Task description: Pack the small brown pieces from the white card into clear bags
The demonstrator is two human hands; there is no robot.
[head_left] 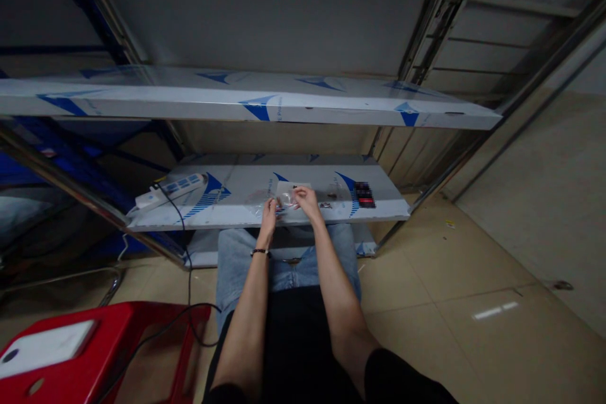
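Over the front part of the middle shelf (246,167), both hands are closed at a thin clear plastic bag (286,198). My left hand (268,213) pinches its left side, close to some small reddish-brown and blue pieces too small to name. At the bag's right side, the bent fingers of my right hand (307,201) press together. Behind the hands lies a white card or sheet (297,185), partly covered by them. More clear plastic (258,201) lies to the left. A few small dark pieces (326,205) rest right of my right hand.
Black and red packs (365,194), blurred out, lie at the shelf's right. A white power strip (173,189) with a black cable (184,227) sits at the left. An upper shelf (303,110) spans overhead. A red stool (118,328) holding a white device (47,348) stands lower left.
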